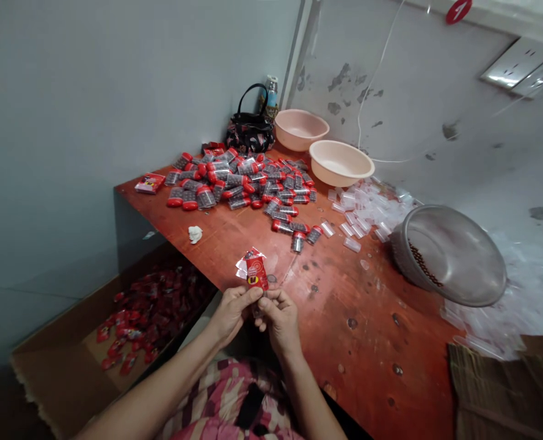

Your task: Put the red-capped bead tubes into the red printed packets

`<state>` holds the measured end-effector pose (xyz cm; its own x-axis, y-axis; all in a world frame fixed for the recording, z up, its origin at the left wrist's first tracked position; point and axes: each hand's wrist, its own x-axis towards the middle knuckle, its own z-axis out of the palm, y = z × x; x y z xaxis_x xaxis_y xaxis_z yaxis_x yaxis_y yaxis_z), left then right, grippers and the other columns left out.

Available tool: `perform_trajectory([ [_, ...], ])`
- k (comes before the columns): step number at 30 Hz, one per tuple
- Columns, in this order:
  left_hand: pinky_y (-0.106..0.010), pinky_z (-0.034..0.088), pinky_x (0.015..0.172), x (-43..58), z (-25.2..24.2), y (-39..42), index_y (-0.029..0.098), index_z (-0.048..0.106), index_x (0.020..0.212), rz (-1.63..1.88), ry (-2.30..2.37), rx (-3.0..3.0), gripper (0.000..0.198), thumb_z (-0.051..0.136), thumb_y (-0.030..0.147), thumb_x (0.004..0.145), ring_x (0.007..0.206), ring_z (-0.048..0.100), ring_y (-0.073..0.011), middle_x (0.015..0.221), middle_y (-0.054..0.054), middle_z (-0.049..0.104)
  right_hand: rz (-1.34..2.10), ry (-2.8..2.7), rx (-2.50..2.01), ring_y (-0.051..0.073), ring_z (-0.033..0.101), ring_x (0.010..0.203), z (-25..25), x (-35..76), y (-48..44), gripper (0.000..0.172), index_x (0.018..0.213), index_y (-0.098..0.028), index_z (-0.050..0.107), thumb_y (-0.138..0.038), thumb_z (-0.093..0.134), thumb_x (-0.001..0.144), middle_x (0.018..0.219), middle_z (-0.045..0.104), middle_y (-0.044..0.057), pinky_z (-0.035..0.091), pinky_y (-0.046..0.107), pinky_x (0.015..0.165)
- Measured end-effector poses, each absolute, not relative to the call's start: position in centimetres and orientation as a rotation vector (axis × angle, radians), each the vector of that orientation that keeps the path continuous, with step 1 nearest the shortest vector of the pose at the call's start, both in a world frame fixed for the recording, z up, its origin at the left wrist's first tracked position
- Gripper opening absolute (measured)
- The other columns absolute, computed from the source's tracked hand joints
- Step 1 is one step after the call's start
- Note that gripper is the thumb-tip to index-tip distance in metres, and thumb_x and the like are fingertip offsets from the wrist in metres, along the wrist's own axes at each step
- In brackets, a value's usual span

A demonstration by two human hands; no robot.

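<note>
Hands [248,305], pinched red packet [256,272] (lower end hidden)

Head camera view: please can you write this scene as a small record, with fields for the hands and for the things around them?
Left hand: left hand, holding the small red packet from below
Right hand: right hand, holding the same packet beside the left hand
Surface: red-brown wooden table
On table: pile of red-capped clear tubes; loose clear plastic tubes; tilted metal basin; two pink plastic basins
Beside table: cardboard box holding red packets
</note>
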<state>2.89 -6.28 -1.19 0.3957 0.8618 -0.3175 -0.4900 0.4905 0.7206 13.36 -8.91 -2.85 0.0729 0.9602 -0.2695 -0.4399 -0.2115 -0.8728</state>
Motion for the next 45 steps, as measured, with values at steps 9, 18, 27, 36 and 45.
perform_trajectory([
  [9, -0.021, 0.038, 0.039, 2.3, -1.3, -5.8, 0.009, 0.059, 0.059, 1.06, 0.951, 0.517, 0.02, 0.066, 0.027, 0.064, 0.045, 0.049, -0.0096, 0.053, -0.001, 0.055, 1.548, -0.648, -1.052, 0.013, 0.063, 0.06, -2.7, 13.3, -9.7, 0.024, 0.09, -0.016, 0.058, -0.021, 0.067, 0.068, 0.071, 0.066, 0.002, 0.051, 0.023, 0.057],
  [18, -0.026, 0.043, 0.04, 1.8, -0.5, -6.5, 0.009, 0.063, 0.076, 1.022, 0.768, 0.432, 0.026, 0.059, 0.034, 0.071, 0.048, 0.051, -0.0127, 0.06, -0.005, 0.058, 1.496, -0.684, -1.115, 0.01, 0.059, 0.047, -2.2, 13.2, -9.8, 0.017, 0.08, -0.013, 0.06, -0.023, 0.067, 0.068, 0.06, 0.064, 0.0, 0.048, 0.019, 0.046],
  [27, -0.023, 0.042, 0.048, 2.4, -1.5, -7.3, 0.01, 0.063, 0.068, 1.066, 0.935, 0.537, 0.018, 0.066, 0.028, 0.065, 0.049, 0.051, -0.0104, 0.059, -0.001, 0.059, 1.39, -0.726, -1.183, 0.01, 0.058, 0.049, -2.0, 13.1, -9.5, 0.019, 0.079, -0.016, 0.056, -0.025, 0.067, 0.067, 0.062, 0.063, -0.002, 0.048, 0.021, 0.049],
  [36, -0.031, 0.048, 0.073, -0.8, -0.6, -7.3, 0.012, 0.063, 0.076, 1.284, 0.861, 0.296, 0.021, 0.062, 0.031, 0.07, 0.079, 0.062, -0.0197, 0.083, -0.009, 0.067, 1.45, -0.783, -1.11, 0.01, 0.057, 0.046, -1.7, 12.8, -7.7, 0.025, 0.075, -0.018, 0.049, -0.02, 0.07, 0.062, 0.062, 0.064, -0.003, 0.046, 0.021, 0.045],
  [45, -0.043, 0.033, 0.096, -1.9, -2.5, -5.7, 0.019, 0.058, 0.107, 1.32, 1.304, 1.05, 0.039, 0.057, 0.037, 0.072, 0.11, 0.048, -0.0259, 0.121, -0.01, 0.053, 1.313, -0.877, -1.272, 0.009, 0.053, 0.045, -1.0, 14.6, -7.5, 0.017, 0.075, -0.016, 0.052, -0.031, 0.06, 0.074, 0.056, 0.058, -0.003, 0.042, 0.018, 0.043],
])
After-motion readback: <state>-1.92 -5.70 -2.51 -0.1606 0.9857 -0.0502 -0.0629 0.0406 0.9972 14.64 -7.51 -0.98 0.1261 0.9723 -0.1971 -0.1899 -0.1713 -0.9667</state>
